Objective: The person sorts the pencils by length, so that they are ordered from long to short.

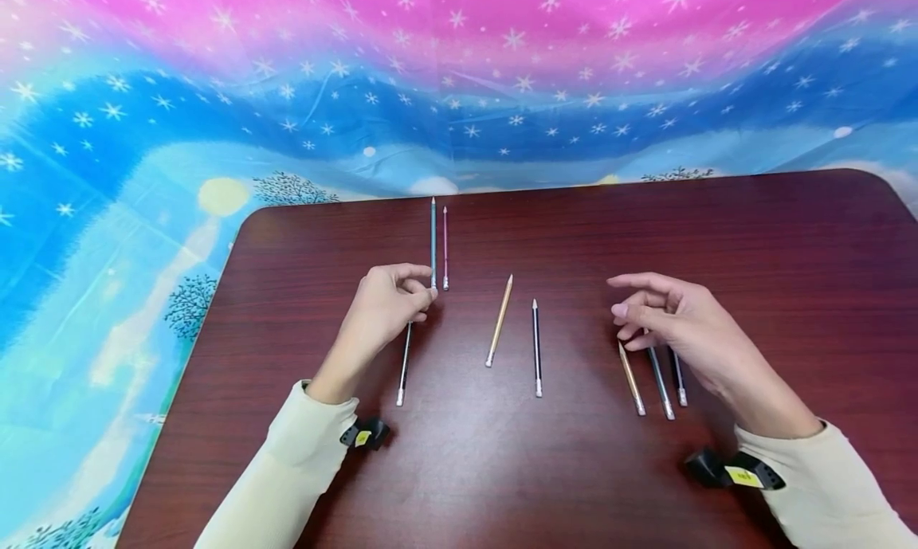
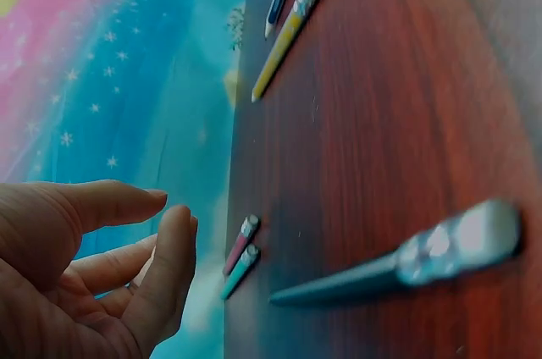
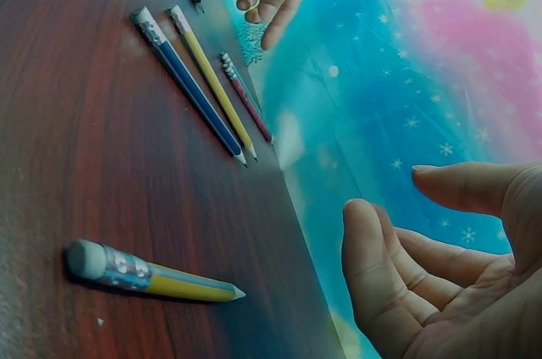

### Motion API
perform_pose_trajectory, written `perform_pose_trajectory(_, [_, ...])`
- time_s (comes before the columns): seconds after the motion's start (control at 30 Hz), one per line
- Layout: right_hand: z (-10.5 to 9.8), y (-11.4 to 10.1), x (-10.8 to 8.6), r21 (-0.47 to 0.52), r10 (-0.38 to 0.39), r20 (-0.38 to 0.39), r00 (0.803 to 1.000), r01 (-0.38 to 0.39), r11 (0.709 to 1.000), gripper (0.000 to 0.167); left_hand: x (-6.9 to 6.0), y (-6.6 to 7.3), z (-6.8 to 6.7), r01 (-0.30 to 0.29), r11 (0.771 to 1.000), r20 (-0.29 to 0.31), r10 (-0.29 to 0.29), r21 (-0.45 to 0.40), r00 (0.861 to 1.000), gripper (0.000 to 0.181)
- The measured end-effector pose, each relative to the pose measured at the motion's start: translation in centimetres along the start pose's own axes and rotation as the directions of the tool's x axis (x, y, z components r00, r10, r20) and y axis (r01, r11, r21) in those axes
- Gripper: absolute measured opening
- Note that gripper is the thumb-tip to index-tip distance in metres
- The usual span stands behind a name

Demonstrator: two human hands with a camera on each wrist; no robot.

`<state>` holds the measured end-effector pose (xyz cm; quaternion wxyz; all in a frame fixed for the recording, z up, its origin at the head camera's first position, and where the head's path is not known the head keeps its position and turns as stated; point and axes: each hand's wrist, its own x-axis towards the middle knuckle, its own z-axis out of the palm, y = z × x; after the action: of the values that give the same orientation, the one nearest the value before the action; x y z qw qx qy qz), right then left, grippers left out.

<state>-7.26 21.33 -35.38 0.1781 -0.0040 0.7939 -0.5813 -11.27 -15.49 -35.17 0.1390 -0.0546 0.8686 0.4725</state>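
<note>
Above the left part of the table hangs my left hand [image 1: 390,302], thumb and forefinger apart in the left wrist view with nothing between them. In the head view its fingertips overlap the eraser end of a teal pencil [image 1: 433,238], beside a thin pink pencil [image 1: 445,246]. A dark pencil [image 1: 405,366] lies partly hidden below that hand. My right hand [image 1: 670,314] hovers with loosely bent fingers and holds nothing. Under it lie a yellow pencil [image 1: 632,382], a grey-blue pencil [image 1: 661,382] and a dark pencil [image 1: 677,378], their upper parts partly covered in the head view.
Between the hands, a yellow pencil [image 1: 500,318] lies slanted beside a black pencil [image 1: 536,350]. All pencils rest on a dark red-brown wooden table [image 1: 459,469]. A snowflake-patterned cloth [image 1: 459,79] hangs behind the far edge. Wrist cameras sit at both sleeves.
</note>
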Motion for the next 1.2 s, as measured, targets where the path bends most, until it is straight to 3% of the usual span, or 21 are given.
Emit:
perform_pose_trajectory(0.3, [1.1, -0.1, -0.3, 0.044, 0.032, 0.052, 0.998, -0.034, 0.998, 0.055, -1.1, -0.1, 1.6, -0.009, 0.994, 0.107, 0.021, -0.107, 0.994, 0.040])
perform_pose_trajectory(0.53, [3.0, -0.1, -0.2, 0.101, 0.031, 0.107, 0.994, -0.042, 0.994, 0.056, -1.3, -0.2, 3.3, 0.025, 0.989, 0.193, 0.003, -0.146, 0.981, 0.040])
perform_pose_trajectory(0.7, [4.4, 0.2, 0.0, 0.148, 0.040, 0.129, 0.991, -0.059, 0.987, 0.055, -1.4, 0.0, 4.6, 0.014, 0.985, 0.238, 0.028, -0.173, 0.971, 0.042])
perform_pose_trajectory(0.9, [6.1, 0.4, 0.3, 0.176, 0.031, 0.134, 0.991, -0.055, 0.983, 0.057, -1.2, 0.2, 5.8, -0.009, 0.985, 0.243, 0.051, -0.171, 0.969, 0.050])
perform_pose_trajectory(1.2, [8.3, 0.6, 1.2, 0.149, 0.062, 0.071, 0.996, -0.072, 0.986, 0.061, -1.1, 0.6, 7.0, -0.030, 0.987, 0.205, 0.063, -0.159, 0.977, 0.054])
